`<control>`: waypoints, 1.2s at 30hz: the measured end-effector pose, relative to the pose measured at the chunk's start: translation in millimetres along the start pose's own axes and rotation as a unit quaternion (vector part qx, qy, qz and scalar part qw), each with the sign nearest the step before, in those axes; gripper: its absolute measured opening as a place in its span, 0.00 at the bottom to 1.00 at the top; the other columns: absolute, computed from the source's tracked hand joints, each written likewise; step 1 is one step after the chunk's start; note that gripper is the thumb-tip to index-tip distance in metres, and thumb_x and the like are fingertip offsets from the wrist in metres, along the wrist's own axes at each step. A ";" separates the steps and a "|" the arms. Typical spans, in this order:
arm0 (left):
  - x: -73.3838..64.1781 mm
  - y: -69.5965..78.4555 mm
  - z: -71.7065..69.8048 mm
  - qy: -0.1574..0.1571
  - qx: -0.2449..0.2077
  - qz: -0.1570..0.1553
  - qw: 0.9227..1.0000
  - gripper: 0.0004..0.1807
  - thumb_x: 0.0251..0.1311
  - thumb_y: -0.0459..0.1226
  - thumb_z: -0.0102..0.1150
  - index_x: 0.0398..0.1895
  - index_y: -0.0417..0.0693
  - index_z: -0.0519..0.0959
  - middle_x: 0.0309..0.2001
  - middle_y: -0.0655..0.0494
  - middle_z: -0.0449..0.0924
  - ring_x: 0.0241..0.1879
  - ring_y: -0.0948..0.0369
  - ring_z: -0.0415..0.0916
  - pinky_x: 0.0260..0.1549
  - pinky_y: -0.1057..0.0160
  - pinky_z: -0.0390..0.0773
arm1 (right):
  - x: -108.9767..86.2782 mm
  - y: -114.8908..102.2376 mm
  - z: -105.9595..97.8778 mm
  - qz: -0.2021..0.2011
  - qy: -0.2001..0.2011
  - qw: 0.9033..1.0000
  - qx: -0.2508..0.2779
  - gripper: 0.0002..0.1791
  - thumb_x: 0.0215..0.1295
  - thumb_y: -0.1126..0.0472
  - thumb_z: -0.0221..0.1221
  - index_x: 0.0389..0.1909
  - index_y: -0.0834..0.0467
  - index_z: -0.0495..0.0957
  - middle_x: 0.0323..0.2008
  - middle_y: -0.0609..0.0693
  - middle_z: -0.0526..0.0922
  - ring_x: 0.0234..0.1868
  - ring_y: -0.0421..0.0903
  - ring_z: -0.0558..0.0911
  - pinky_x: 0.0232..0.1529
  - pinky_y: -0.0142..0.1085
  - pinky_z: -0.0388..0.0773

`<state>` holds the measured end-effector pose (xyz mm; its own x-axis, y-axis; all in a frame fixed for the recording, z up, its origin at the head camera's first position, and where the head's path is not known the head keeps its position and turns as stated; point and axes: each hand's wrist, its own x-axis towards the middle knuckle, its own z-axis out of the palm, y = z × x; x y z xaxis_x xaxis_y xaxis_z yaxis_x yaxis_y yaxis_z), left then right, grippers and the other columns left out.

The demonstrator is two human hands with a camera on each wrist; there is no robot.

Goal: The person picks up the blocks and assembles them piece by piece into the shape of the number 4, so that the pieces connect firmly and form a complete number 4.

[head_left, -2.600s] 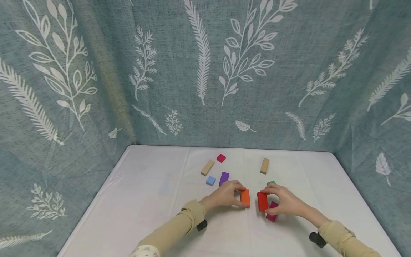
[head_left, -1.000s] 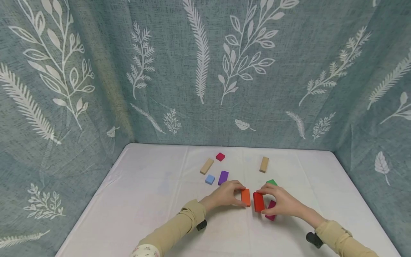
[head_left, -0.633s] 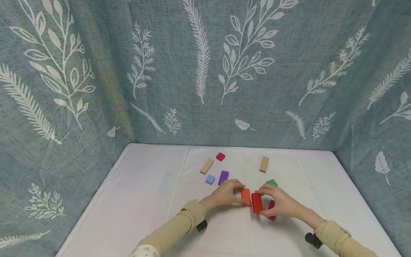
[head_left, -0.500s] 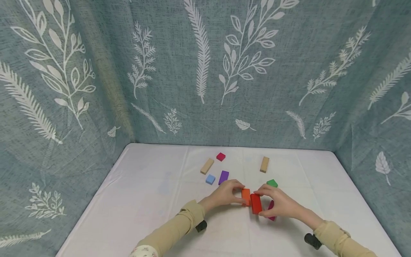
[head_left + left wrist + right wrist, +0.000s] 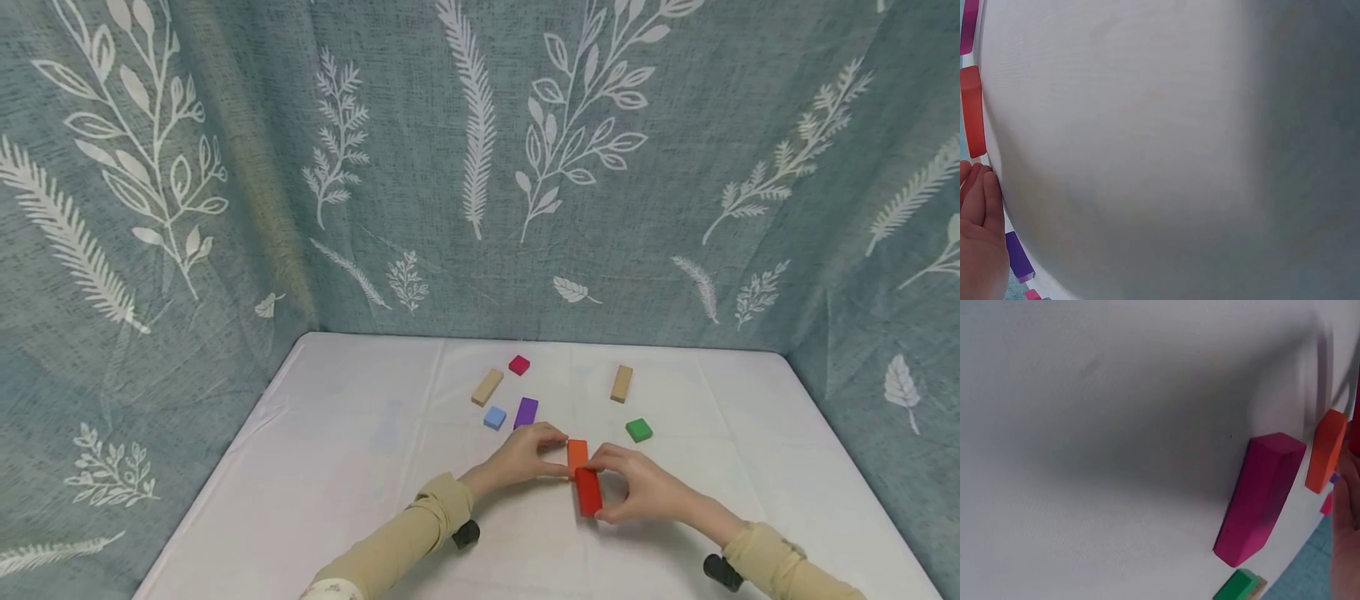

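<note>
In the head view my left hand pinches an orange block by its left side, thumb at the near end and a finger at the far end. My right hand grips a red block between thumb and fingers. The red block overlaps the near end of the orange one in this view; whether they touch I cannot tell. A magenta block lies on the cloth in the right wrist view, beside the orange block, and is hidden by my right hand in the head view.
Farther back on the white-covered table lie a purple block, a light blue block, a green block, a crimson block and two plain wooden blocks, one left and one right. A patterned curtain stands behind.
My right hand has moved left and towards me with the red block, from right of the orange block to its near end. The left hand stays almost still. The magenta block has become hidden.
</note>
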<state>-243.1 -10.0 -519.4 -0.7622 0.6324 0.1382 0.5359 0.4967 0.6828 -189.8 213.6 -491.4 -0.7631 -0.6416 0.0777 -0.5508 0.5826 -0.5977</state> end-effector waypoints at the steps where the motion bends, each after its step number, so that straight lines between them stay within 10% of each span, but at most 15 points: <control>1: -0.4 -0.4 0.0 0.001 0.003 0.003 1.000 0.27 0.45 0.48 0.66 0.48 0.45 0.76 0.45 0.57 0.78 0.45 0.66 0.72 0.47 0.71 0.72 | 0.2 -0.7 1.1 0.002 -0.002 1.000 -0.005 0.28 0.40 0.51 0.69 0.47 0.49 0.75 0.40 0.34 0.73 0.42 0.35 0.73 0.47 0.39 0.75; 36: -1.9 2.9 4.2 0.029 0.021 0.040 0.999 0.24 0.47 0.44 0.65 0.48 0.44 0.77 0.45 0.56 0.78 0.46 0.65 0.74 0.46 0.72 0.72 | -3.9 2.6 21.7 -0.002 0.022 0.996 -0.082 0.30 0.41 0.45 0.68 0.48 0.51 0.76 0.43 0.36 0.69 0.42 0.34 0.69 0.45 0.30 0.73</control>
<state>-238.6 -7.3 -520.7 -0.7351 0.6366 0.2333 0.6102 0.4712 0.6369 -180.9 206.8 -510.6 -0.7733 -0.6231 0.1175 -0.5986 0.6563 -0.4593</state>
